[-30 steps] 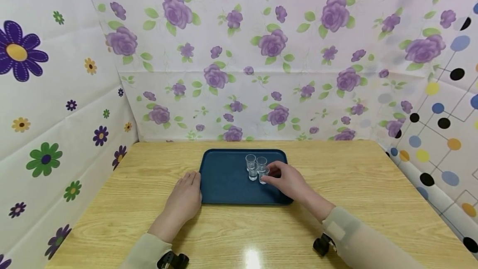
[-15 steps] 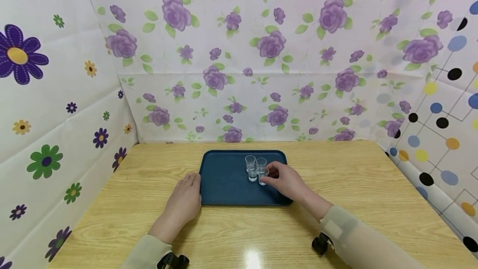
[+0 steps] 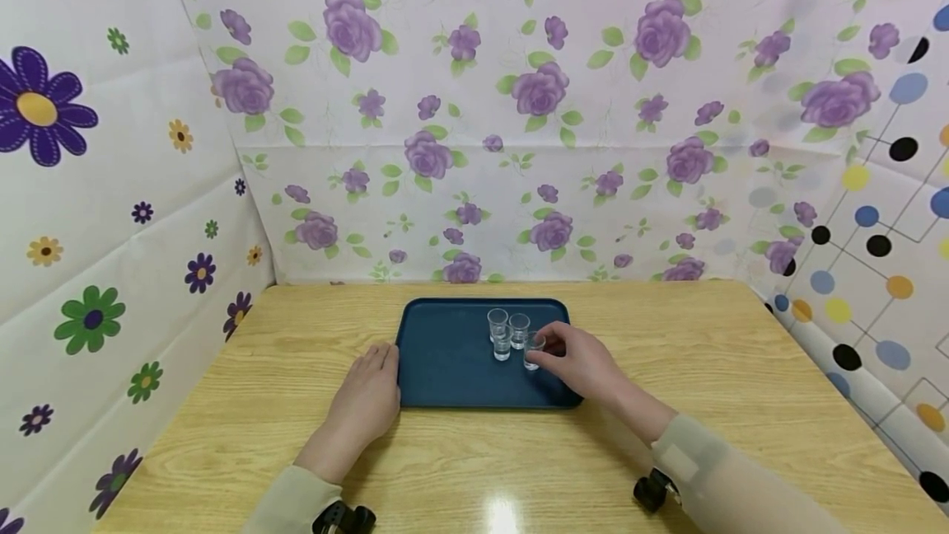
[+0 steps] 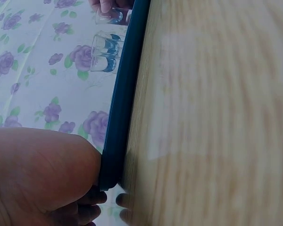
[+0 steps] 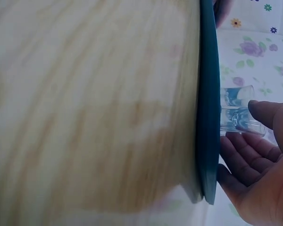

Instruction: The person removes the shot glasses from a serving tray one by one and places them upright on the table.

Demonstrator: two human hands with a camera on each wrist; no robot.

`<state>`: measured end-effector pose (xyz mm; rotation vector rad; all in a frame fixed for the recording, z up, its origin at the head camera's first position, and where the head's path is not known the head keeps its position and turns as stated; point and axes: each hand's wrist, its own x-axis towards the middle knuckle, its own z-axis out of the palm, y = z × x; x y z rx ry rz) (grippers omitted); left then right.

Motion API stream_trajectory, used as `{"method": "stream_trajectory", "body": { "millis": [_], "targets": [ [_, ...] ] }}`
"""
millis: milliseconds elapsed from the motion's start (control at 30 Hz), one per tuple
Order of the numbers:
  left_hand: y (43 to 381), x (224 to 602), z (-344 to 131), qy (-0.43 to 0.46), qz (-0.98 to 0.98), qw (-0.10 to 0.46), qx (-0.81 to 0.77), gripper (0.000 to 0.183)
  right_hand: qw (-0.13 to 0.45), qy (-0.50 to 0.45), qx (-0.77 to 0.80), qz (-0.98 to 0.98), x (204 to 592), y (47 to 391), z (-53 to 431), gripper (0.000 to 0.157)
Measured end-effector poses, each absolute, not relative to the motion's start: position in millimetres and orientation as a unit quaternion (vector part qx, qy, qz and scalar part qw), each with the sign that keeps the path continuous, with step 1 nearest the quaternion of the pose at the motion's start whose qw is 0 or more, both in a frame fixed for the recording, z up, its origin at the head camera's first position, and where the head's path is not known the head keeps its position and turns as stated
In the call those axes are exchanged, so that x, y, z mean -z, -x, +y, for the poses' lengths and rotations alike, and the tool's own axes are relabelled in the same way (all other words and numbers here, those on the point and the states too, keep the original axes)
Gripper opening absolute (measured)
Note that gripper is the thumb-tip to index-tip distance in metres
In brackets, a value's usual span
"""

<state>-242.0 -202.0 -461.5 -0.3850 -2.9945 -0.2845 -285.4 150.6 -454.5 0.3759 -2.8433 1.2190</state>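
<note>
The right hand [image 3: 582, 361] is pinching a small clear glass [image 3: 531, 346] between thumb and fingers, opening only as wide as its sides. That glass is sitting upright at the right part of the blue tray [image 3: 445, 365], just beside three other glasses [image 3: 502, 346] that are clustering closely. The left hand [image 3: 368, 392] is resting along the tray's left edge, its fingers lying roughly straight and gripping nothing. The glass is looking light and rigid, probably slick under dry fingers and liable to chip if knocking a neighbour; the side wall below the rim is offering the safest hold. Being so clear and partly covered, it is leaving unclear whether its base is touching the tray.
</note>
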Motion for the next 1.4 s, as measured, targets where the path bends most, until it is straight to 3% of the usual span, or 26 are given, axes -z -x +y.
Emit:
{"method": "stream_trajectory", "body": {
  "millis": [733,1400],
  "targets": [
    [241,460,-202,0.139,-0.984,0.068,0.086,0.05,0.048,-0.128,-0.378,-0.916,434,286,212,0.028],
    [241,461,-201,0.133,-0.984,0.057,0.101,0.05,0.049,-0.084,-0.361,-0.927,440,317,256,0.039]
  ]
}}
